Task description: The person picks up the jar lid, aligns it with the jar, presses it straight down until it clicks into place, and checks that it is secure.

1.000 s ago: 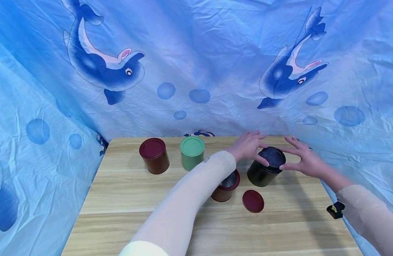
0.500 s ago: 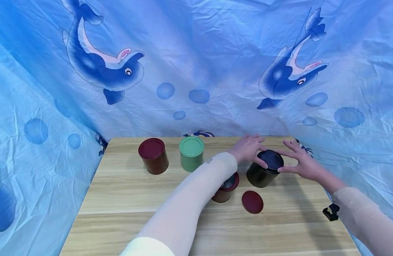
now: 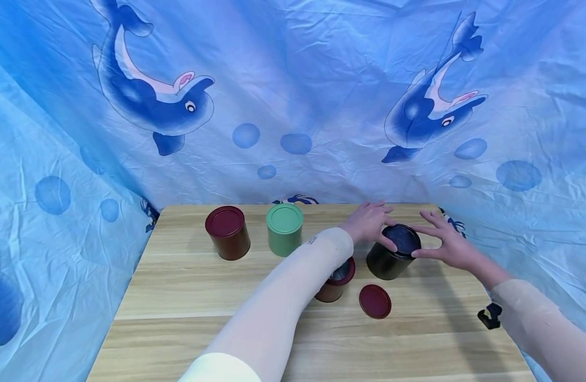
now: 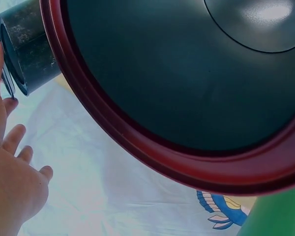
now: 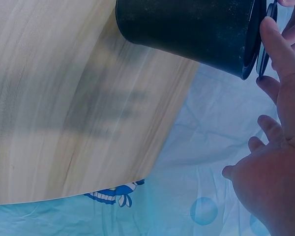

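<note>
A black canister stands upright at the right of the table. Over its mouth is a round black lid, pinched at its left edge by my left hand and at its right edge by my right hand, thumb and fingertips on the rim. The right wrist view shows a narrow gap between the lid and the canister, the lid slightly angled to the mouth. An open dark red canister sits under my left forearm, partly hidden; its red rim fills much of the left wrist view.
A loose dark red lid lies on the wooden table in front of the black canister. A lidded dark red canister and a lidded green canister stand at the back left. A blue dolphin-print cloth encloses the table.
Both hands have lowered the black lid slightly toward the canister's mouth, and moved a little left. The head view has shifted slightly. The other canisters and the loose lid stay put.
</note>
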Action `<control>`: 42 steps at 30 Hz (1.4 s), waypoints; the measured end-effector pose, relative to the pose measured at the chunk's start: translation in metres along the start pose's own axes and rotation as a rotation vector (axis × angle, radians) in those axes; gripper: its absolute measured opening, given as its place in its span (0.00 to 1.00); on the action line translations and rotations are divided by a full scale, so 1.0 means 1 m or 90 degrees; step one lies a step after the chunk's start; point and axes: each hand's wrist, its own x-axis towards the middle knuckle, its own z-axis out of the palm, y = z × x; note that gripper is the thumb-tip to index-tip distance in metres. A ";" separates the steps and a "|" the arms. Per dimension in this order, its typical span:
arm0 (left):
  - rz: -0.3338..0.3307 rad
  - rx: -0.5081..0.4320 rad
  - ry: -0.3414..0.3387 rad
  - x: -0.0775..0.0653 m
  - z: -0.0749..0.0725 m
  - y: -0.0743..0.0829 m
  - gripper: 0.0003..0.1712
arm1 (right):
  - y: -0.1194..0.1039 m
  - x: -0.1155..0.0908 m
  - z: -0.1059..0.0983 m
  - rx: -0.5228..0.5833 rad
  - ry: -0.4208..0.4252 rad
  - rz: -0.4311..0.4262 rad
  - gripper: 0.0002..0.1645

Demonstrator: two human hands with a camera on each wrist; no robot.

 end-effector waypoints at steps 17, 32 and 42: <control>-0.013 0.031 -0.012 0.004 0.010 -0.003 0.47 | 0.007 0.001 0.007 -0.018 0.007 -0.010 0.44; 0.015 0.053 -0.040 -0.002 0.001 -0.005 0.44 | 0.000 0.004 0.005 -0.053 -0.010 -0.001 0.41; -0.022 0.002 -0.034 -0.003 0.007 0.002 0.39 | 0.000 0.002 0.007 -0.077 -0.011 -0.016 0.40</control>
